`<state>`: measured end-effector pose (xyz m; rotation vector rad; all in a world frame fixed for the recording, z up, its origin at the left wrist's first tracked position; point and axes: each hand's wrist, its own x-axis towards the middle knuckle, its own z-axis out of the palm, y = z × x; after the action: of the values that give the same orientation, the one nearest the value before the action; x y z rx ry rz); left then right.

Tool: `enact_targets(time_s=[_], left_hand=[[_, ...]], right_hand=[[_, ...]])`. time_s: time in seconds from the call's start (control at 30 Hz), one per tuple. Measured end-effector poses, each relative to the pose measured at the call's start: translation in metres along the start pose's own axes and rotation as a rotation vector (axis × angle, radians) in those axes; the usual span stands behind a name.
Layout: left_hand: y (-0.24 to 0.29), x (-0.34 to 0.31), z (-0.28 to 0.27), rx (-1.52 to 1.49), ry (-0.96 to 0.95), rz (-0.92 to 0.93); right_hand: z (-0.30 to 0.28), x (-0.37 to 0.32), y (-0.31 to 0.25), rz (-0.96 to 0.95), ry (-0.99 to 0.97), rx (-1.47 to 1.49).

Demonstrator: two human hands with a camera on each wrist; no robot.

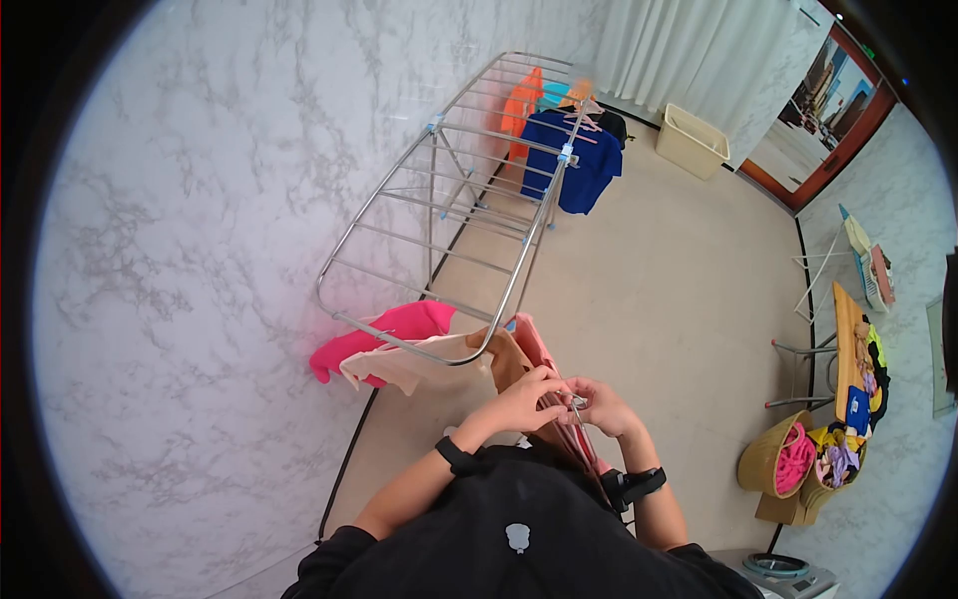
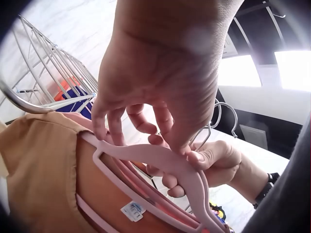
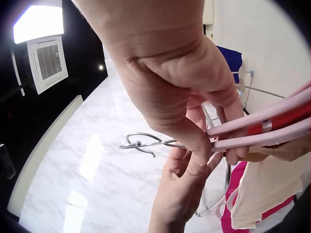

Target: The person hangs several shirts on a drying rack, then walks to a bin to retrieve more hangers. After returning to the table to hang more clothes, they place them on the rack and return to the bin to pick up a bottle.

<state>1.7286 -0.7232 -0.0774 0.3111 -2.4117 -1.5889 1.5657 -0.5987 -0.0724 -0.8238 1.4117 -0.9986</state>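
Close in front of the chest, my left hand (image 1: pixel 519 404) and right hand (image 1: pixel 602 407) meet at the necks of pink clothes hangers (image 2: pixel 155 156). The left thumb and fingers pinch the nearest hanger, which carries a tan garment (image 2: pixel 43 141) with a small white label (image 2: pixel 133 210) inside. From the other side, the right hand (image 2: pixel 221 158) grips the hangers just below their metal hooks (image 3: pixel 141 142), which stick out past the fingers. A pink garment (image 1: pixel 539 344) hangs behind the tan one, and red cloth (image 3: pixel 286 119) shows between two hangers in the right wrist view.
A metal drying rack (image 1: pixel 434 128) stands ahead, with a cream garment (image 1: pixel 409 365) and a bright pink one (image 1: pixel 404 322) at its near end. A blue shirt (image 1: pixel 589 170) hangs at its far end. Baskets (image 1: pixel 758 454) and a wooden board with clothes (image 1: pixel 846 329) are at right.
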Motion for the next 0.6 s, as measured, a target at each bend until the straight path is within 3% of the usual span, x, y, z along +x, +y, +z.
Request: enact_targets(time_s=[0.27, 0.4, 0.47, 0.53, 0.6], left_hand=[[0.009, 0.025, 0.016, -0.017, -0.025, -0.044], [0.006, 0.038, 0.034, -0.1, 0.192, -0.108], [-0.003, 0.049, 0.046, -0.17, 0.275, -0.147], [-0.021, 0.062, 0.054, -0.363, 0.538, -0.111], [-0.043, 0.076, 0.052, -0.47, 0.628, -0.111]], right_hand=[[-0.019, -0.004, 0.005, -0.009, 0.044, 0.162], [-0.033, -0.006, 0.009, -0.048, 0.063, 0.297], [-0.041, -0.012, 0.002, -0.058, 0.15, 0.335], [-0.057, -0.015, 0.016, -0.06, 0.245, 0.271], [-0.072, -0.02, 0.024, -0.072, 0.343, 0.252]])
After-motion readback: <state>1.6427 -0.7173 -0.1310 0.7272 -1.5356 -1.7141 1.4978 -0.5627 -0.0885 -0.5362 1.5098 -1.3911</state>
